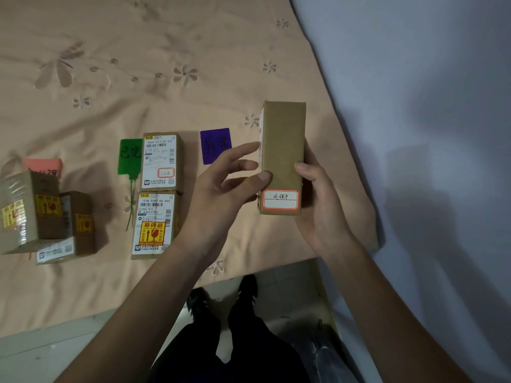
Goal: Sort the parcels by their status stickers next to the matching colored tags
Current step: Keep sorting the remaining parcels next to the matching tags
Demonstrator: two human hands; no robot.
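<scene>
I hold a tall brown parcel (282, 145) upright above the bed's right part, its red-bordered white status sticker (280, 199) facing me. My right hand (318, 200) grips its right side and back. My left hand (221, 189) touches its left edge with thumb and fingertips. A purple tag (214, 143) lies just left of the parcel. A green tag (130, 157) lies beside two labelled parcels, one behind (161, 161) and one in front (154, 223). A pink tag (42, 164) sits at the far left, behind three stacked parcels (36, 214).
Everything rests on a peach flowered bedsheet (138, 64). A white wall (428, 106) borders the bed on the right. The bed's near edge runs above the pale floor (55, 352), where my legs and dark shoes (221, 297) stand.
</scene>
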